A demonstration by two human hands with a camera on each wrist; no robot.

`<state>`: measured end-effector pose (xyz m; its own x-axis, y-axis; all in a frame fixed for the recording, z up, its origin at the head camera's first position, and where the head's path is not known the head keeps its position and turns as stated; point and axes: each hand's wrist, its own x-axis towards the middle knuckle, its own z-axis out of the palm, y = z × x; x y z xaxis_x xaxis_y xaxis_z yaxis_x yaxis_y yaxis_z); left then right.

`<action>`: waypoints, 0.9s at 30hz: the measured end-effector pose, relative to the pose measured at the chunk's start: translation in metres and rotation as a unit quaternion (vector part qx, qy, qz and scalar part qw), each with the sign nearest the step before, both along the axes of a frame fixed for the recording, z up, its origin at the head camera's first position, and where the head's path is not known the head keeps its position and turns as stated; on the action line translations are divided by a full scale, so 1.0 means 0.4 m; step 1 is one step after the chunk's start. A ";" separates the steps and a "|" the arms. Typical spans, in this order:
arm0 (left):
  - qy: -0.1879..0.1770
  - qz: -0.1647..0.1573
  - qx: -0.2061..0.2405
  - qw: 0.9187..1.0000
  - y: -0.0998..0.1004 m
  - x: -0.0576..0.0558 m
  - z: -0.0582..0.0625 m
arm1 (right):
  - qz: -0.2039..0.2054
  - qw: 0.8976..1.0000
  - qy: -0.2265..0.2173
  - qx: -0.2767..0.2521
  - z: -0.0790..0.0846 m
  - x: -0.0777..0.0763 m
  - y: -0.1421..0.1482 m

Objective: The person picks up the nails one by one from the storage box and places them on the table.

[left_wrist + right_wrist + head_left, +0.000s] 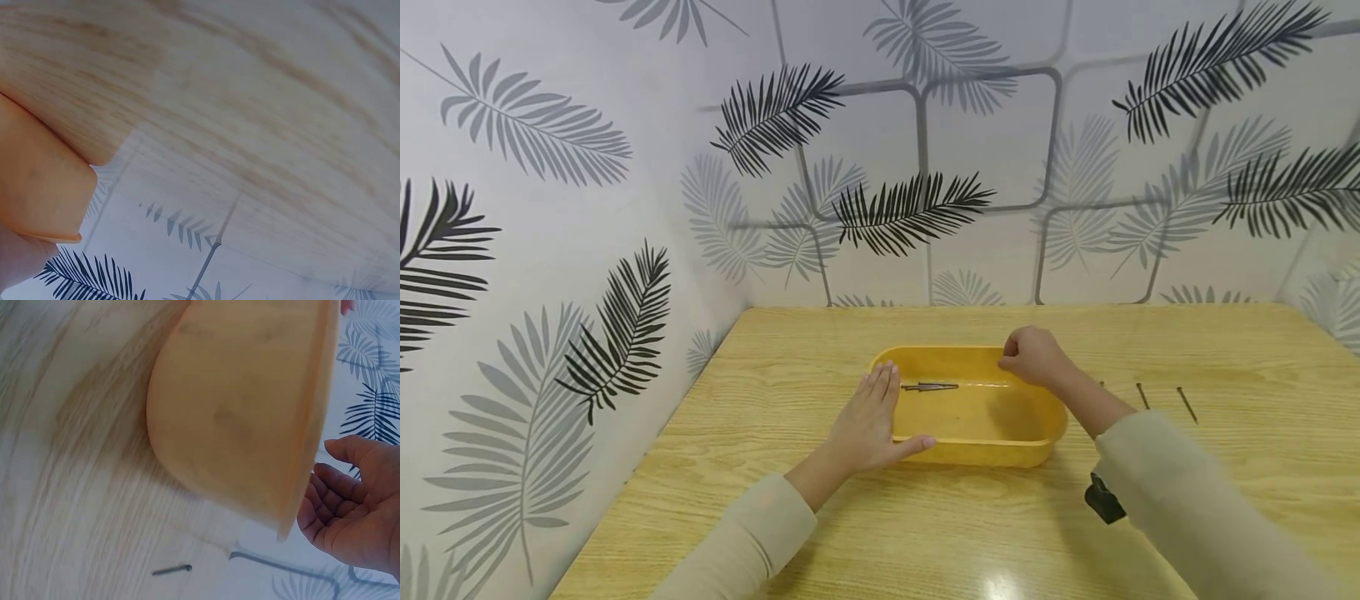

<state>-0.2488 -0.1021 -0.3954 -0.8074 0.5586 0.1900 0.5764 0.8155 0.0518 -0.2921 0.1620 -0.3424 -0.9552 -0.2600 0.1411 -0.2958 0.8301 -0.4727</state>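
A yellow plastic tray (977, 452) stands on the wooden table, with several thin dark nails (929, 387) lying inside near its left end. My left hand (868, 421) rests on the tray's left end, fingers straight along the rim and thumb extended over the near edge. Above the far right part of the tray is my right hand (1036, 357), its fingers loosely bent. In the right wrist view this hand (359, 500) is beside the tray's rim (312, 425), thumb and index fingertips apart, and no nail shows between them. The left wrist view catches only the tray's outside (44, 169).
To the right of the tray, separate nails lie on the table (1247, 467), among them one nail (1186, 404) farthest right; another is partly hidden by the right forearm. A leaf-patterned wall (880, 275) borders the table at the back and left. A black device (1103, 500) sits at the right sleeve.
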 end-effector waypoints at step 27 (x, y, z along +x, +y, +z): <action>0.002 -0.003 0.003 1.000 -0.001 0.004 0.005 | 0.105 0.991 0.050 0.071 -0.188 -0.129 -0.136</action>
<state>-0.2472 -0.1023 -0.3935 -0.8032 0.5623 0.1969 0.5817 0.8115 0.0554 -0.3438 0.1077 -0.4175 -0.8605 -0.4765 0.1804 -0.5094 0.8009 -0.3146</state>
